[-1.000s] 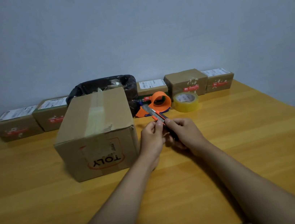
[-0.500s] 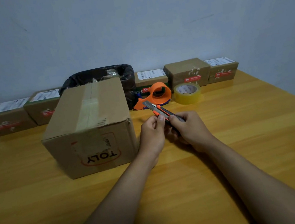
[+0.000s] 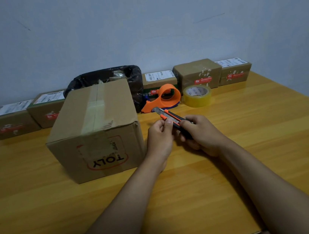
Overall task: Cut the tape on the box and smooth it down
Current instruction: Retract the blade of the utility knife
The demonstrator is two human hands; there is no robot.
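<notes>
A brown cardboard box [image 3: 95, 129] marked "TOLY" stands left of centre on the wooden table [image 3: 252, 142]. A strip of clear tape [image 3: 94, 109] runs along its top seam and down its near face. Just right of the box, both hands hold an orange and black utility knife [image 3: 169, 117] with its blade out, pointing up and left. My right hand [image 3: 201, 134] grips the knife's handle. My left hand [image 3: 160, 137] pinches the knife body near the orange slider.
An orange tape dispenser [image 3: 164, 97] and a yellowish tape roll [image 3: 197, 95] lie behind the hands. A bin with a black bag [image 3: 134, 80] stands behind the box. Several small parcels [image 3: 11, 121] line the wall, some at the right [image 3: 197, 74].
The camera view has shifted slightly. Both hands stay on the knife beside the box, and the knife has barely moved.
</notes>
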